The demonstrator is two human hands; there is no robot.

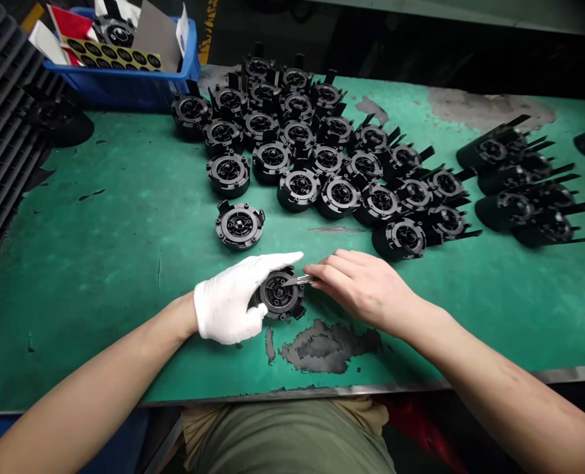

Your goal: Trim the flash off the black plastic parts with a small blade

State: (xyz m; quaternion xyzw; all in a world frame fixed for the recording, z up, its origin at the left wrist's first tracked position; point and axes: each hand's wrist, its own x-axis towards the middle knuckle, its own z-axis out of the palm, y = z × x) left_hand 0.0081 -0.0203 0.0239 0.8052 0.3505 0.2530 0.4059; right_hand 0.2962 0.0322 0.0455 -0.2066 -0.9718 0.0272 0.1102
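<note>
My left hand [235, 299], in a white glove, grips a round black plastic part [281, 301] from its left side, thumb in front and fingers behind. The part's ribbed, ringed face is turned up towards me. My bare right hand [356, 283] is closed on a slim metal tool with a pointed blade [297, 280], which looks like a craft knife. Its tip reaches over the middle of the part; whether it touches cannot be made out. Just behind my left hand stands another such black part [239, 226] on the green table mat [124, 217].
Several like black parts [299, 187] stand in a cluster further back, with more [509, 207] at the right. A blue bin [124, 89] with stickers and cards is at the back left. Black slatted panels [6, 131] line the left side. The mat has worn patches [326, 349].
</note>
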